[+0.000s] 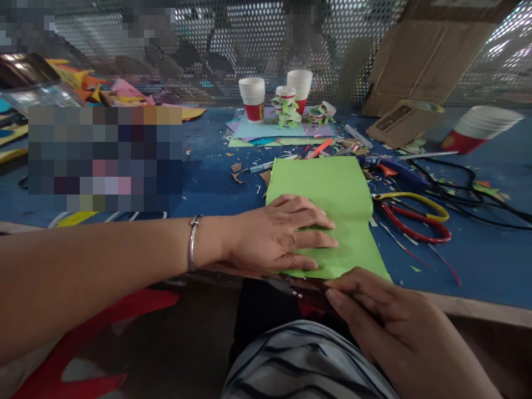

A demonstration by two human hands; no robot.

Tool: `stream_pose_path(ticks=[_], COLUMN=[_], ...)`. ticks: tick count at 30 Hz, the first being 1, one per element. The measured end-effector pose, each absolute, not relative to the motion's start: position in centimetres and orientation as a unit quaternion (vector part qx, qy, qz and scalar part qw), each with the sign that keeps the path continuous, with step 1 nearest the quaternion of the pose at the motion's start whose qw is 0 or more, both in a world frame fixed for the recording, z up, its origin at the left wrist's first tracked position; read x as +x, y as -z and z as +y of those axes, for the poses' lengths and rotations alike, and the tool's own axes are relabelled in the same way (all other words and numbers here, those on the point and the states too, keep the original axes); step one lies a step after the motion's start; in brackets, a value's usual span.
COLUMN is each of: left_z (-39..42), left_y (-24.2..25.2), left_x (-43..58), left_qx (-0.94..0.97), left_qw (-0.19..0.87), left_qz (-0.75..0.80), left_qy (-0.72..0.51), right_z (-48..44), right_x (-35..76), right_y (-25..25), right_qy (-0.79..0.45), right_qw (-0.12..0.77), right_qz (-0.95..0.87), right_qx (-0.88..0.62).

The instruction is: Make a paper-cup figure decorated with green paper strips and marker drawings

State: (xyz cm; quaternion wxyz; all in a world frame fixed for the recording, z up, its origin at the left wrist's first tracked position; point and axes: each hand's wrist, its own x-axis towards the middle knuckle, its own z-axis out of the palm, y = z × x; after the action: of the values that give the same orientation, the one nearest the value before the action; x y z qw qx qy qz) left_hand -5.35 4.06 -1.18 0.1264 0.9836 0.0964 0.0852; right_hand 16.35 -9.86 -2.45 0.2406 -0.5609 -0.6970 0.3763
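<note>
A green sheet of paper [328, 194] lies on the blue table [216, 177], its near edge at the table's front. My left hand [278, 235] rests flat on the sheet's near part, fingers stretched out and pressing it down. My right hand [386, 327] sits just below the table's edge, fingers curled round dark scissors [297, 288] whose blades point left under the paper's near edge. A metal bangle [193, 242] is on my left wrist.
Red-and-yellow handled scissors [411, 216] and black cables [469, 194] lie right of the sheet. Stacks of white-and-red paper cups [253, 98] stand at the back on coloured sheets, another stack [477, 128] lies far right. Cardboard [419, 55] leans against the mesh wall. Paper scraps are scattered about.
</note>
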Motion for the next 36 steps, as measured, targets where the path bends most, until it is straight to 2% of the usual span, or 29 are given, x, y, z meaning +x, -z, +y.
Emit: stream_pose_path(ticks=[9, 17, 25, 36], left_z=[4.0, 3.1, 2.2, 4.0], left_y=[1.3, 0.1, -0.5, 0.5], left_x=[-5.2, -6.7, -7.2, -8.0], left_qx=[0.984, 0.986, 0.987, 0.979], left_qw=[0.123, 0.024, 0.018, 0.134], left_qz=[0.098, 0.115, 0.139, 0.137], left_qy=[-0.089, -0.115, -0.083, -0.069], right_z=[-9.9, -9.9, -10.0, -10.1], right_x=[16.7, 17.9, 17.9, 18.2], right_y=[2.3, 2.4, 2.5, 2.7], right_qy=[-0.35, -0.321, -0.317, -0.32], right_qw=[0.242, 0.227, 0.229, 0.226], right_qz=[-0.703, -0.725, -0.733, -0.728], right_qx=[-0.57, -0.565, -0.557, -0.562])
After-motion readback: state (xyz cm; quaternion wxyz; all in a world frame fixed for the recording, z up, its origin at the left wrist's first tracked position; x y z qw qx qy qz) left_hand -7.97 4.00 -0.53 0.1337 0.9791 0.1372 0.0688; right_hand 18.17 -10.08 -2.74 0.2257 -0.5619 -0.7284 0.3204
